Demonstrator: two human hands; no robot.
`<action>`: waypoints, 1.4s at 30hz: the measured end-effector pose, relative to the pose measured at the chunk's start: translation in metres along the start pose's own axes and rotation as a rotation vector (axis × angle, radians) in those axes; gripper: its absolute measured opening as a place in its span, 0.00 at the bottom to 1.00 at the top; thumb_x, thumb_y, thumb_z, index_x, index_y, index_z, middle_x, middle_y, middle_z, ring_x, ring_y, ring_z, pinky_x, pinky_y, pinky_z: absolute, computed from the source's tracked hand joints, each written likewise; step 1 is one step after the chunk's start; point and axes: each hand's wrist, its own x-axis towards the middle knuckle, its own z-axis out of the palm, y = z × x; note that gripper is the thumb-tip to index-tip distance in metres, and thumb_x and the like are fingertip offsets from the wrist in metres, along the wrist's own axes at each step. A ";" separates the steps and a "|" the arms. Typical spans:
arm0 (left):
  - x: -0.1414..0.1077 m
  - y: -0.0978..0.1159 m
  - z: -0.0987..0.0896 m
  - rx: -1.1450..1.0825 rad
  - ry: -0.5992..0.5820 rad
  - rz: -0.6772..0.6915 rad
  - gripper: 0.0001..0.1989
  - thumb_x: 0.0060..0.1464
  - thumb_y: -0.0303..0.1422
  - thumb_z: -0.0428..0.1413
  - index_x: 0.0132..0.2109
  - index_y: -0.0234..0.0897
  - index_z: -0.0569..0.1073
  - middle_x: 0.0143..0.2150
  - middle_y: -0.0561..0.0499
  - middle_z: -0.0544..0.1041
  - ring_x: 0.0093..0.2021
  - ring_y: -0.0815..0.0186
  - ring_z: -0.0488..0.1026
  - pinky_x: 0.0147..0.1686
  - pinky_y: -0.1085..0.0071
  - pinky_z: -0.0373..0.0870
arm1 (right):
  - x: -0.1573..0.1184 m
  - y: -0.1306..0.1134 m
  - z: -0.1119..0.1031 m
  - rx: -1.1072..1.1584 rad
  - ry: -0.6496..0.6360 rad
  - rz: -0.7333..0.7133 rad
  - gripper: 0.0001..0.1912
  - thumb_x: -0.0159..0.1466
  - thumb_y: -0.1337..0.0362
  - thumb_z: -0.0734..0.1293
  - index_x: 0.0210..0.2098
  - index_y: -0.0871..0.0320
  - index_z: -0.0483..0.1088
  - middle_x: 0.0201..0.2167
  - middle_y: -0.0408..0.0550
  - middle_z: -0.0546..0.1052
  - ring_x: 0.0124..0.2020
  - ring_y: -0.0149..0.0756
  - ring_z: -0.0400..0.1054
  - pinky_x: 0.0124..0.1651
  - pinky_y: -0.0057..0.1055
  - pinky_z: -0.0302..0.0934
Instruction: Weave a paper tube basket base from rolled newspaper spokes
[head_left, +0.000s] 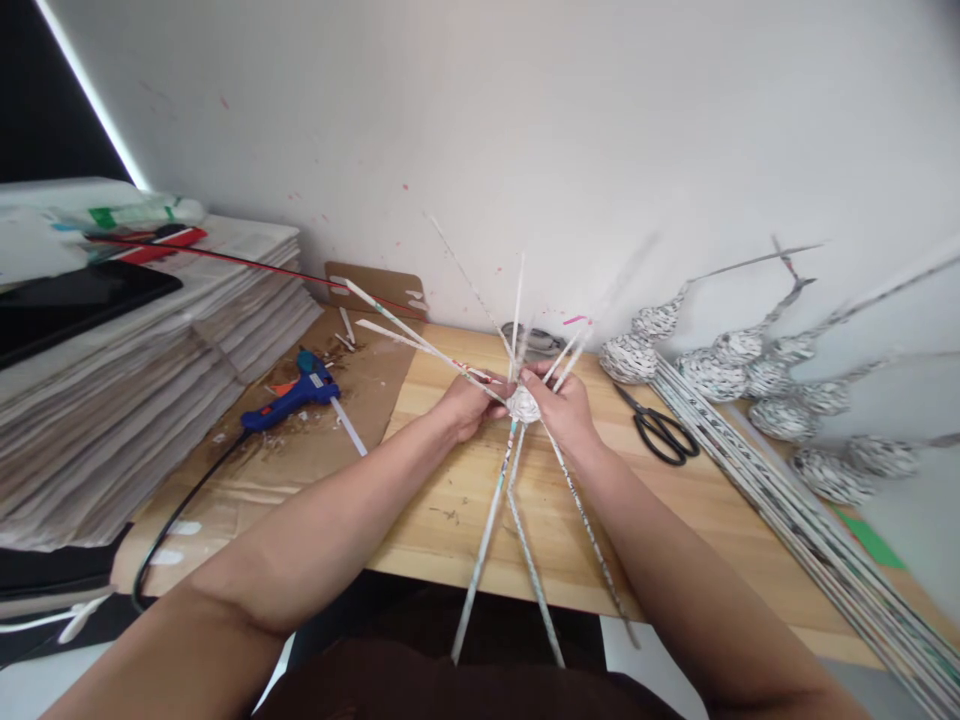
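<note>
A small woven ball of rolled paper is held above the wooden table, with several long paper tubes radiating from it upward, sideways and down past the table's front edge. On its left side, my left hand is closed, its fingers pinching the weave and the tube bases. My right hand grips the ball from the right, thumb on its top near the tubes. Parts of the fingertips are hidden behind the tubes.
A blue glue gun lies on cardboard at left, beside stacked newspapers carrying a phone. Black scissors, a bundle of paper tubes and several woven paper shapes are at right. A wall stands behind.
</note>
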 end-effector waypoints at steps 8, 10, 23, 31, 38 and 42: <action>0.001 -0.001 -0.001 0.022 0.009 0.015 0.06 0.36 0.24 0.63 0.23 0.30 0.72 0.19 0.53 0.70 0.18 0.75 0.65 0.15 0.81 0.57 | 0.002 0.001 0.002 -0.092 0.083 -0.020 0.11 0.55 0.55 0.70 0.30 0.57 0.70 0.23 0.42 0.73 0.25 0.33 0.67 0.30 0.30 0.62; 0.002 0.000 -0.001 -0.031 0.007 -0.032 0.04 0.37 0.23 0.62 0.23 0.29 0.72 0.19 0.53 0.70 0.17 0.77 0.64 0.14 0.82 0.55 | 0.000 0.001 0.004 -0.022 0.088 -0.047 0.11 0.57 0.55 0.68 0.31 0.56 0.68 0.25 0.42 0.73 0.25 0.33 0.67 0.30 0.30 0.63; 0.002 0.005 -0.002 -0.046 0.071 -0.014 0.04 0.42 0.19 0.59 0.24 0.28 0.73 0.19 0.52 0.71 0.17 0.76 0.66 0.13 0.83 0.55 | -0.004 0.005 0.003 -0.063 0.009 -0.006 0.16 0.57 0.53 0.70 0.38 0.58 0.77 0.29 0.46 0.78 0.28 0.36 0.70 0.33 0.32 0.63; 0.001 0.011 -0.004 -0.041 0.142 0.042 0.06 0.40 0.19 0.63 0.26 0.29 0.74 0.22 0.52 0.73 0.20 0.75 0.68 0.16 0.82 0.61 | -0.008 -0.001 0.008 0.139 0.062 0.182 0.16 0.51 0.53 0.74 0.28 0.59 0.72 0.18 0.41 0.73 0.17 0.31 0.63 0.18 0.28 0.56; 0.005 0.007 -0.007 0.028 0.079 0.037 0.04 0.39 0.21 0.62 0.27 0.28 0.75 0.22 0.50 0.73 0.20 0.73 0.68 0.15 0.81 0.57 | -0.006 -0.008 0.007 0.108 0.080 0.175 0.16 0.47 0.55 0.76 0.22 0.59 0.71 0.16 0.41 0.73 0.17 0.30 0.63 0.18 0.27 0.55; 0.005 0.007 -0.006 0.009 0.087 0.032 0.03 0.39 0.21 0.62 0.26 0.28 0.75 0.21 0.50 0.73 0.19 0.74 0.66 0.14 0.81 0.54 | -0.005 -0.006 0.006 0.088 0.073 0.171 0.16 0.46 0.54 0.77 0.22 0.58 0.70 0.17 0.41 0.73 0.18 0.31 0.64 0.20 0.29 0.57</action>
